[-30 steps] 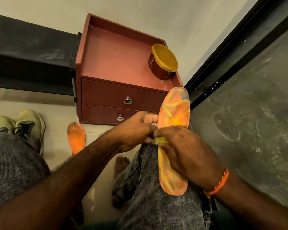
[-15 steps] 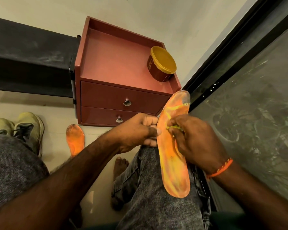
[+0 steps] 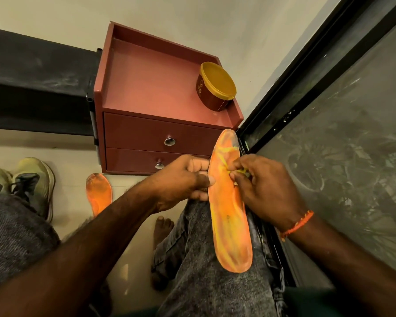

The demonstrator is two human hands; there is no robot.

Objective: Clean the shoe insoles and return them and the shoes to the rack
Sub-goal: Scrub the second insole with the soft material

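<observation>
Orange insole [image 3: 229, 216]: laid along thigh, long axis running away from body, toe end just beyond fingers. Left edge gripped by left hand [image 3: 183, 179]. Small yellow scrap pinched against forepart by right hand [image 3: 263, 188] fingers [image 3: 237, 167]. Second insole [image 3: 99, 193]: on floor, well left of fingers.

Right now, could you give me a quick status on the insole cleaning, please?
Left hand grips orange insole on the knee. Right hand pinches a yellow strip off it. Second insole on floor. Nothing obstructing.
</observation>
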